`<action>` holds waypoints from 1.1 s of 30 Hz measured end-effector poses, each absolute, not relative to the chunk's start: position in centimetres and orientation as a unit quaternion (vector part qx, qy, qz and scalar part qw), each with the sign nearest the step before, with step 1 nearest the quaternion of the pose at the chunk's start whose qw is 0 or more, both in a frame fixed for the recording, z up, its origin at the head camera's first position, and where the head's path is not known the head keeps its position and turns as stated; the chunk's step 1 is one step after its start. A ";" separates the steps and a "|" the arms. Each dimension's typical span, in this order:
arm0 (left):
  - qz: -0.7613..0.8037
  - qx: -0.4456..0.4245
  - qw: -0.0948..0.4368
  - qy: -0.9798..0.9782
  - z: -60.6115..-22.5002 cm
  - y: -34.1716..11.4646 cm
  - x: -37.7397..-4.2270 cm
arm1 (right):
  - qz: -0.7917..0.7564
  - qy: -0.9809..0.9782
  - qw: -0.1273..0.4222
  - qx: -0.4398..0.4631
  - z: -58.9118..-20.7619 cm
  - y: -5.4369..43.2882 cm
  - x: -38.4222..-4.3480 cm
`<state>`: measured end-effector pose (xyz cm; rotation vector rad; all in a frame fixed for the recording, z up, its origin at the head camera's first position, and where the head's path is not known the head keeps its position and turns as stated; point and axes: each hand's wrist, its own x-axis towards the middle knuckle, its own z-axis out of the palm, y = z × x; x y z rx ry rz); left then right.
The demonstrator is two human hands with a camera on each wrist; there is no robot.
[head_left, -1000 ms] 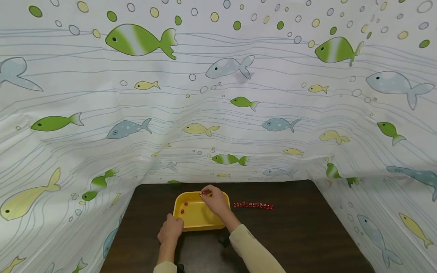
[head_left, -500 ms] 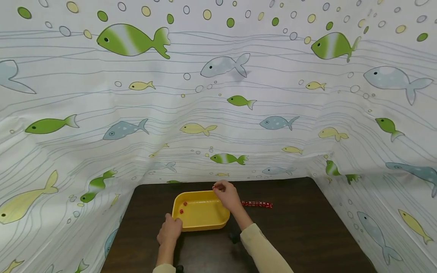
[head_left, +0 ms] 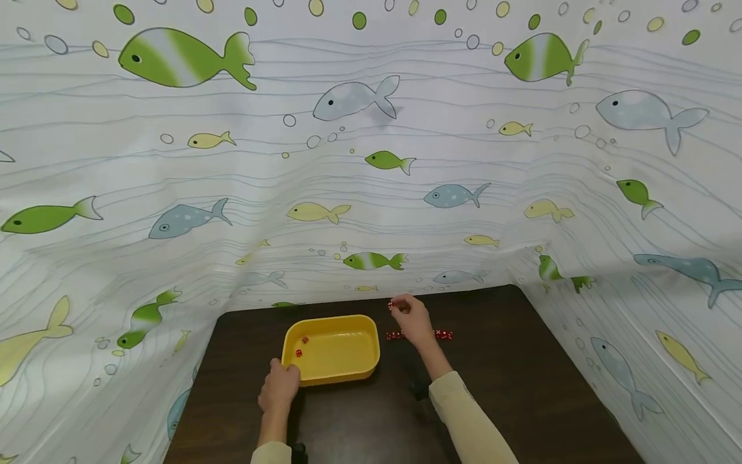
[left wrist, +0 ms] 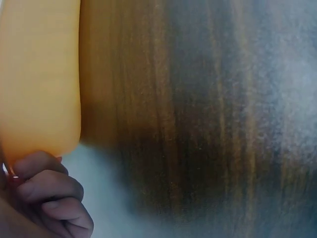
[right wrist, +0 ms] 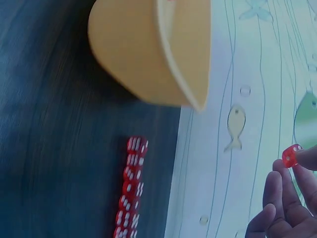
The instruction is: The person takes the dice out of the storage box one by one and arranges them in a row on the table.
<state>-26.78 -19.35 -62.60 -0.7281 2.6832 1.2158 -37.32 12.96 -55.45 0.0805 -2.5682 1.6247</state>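
Observation:
My left hand (head_left: 280, 385) grips the near left corner of a yellow plastic tray (head_left: 342, 359). Two red dice lie in its left part, one die (head_left: 305, 339) behind the other. In the left wrist view the fingers curl at the tray's end, and a small red patch shows beside them. Between thumb and fingertips my right hand (head_left: 413, 320) pinches a red die (right wrist: 291, 156) with white pips. That hand is raised right of the tray and overlaps a straight row of red dice (head_left: 444, 335), hiding its middle in the head view.
The dark wood-grain table (head_left: 522, 380) carries the tray and the dice row. A white curtain (head_left: 324, 174) printed with fish hangs around its back and sides. In the right wrist view, the dice row (right wrist: 130, 188) begins a short distance from the tray's end.
My right hand has moved right, from over the tray to above the dice row, with the die still pinched. My left hand keeps its grip on the tray. The head view has shifted slightly.

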 end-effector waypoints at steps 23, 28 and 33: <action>0.409 -0.242 0.075 0.876 -62.7 -19.0 -26.8 | 0.489 -0.867 0.049 -0.083 -58.5 26.0 -36.4; 0.406 -0.236 0.083 0.879 -63.2 -19.2 -27.0 | 0.478 -0.873 0.040 -0.089 -59.2 27.1 -36.2; 0.405 -0.235 0.080 0.880 -63.2 -19.3 -27.0 | 0.448 -0.888 0.029 -0.096 -60.0 27.8 -36.0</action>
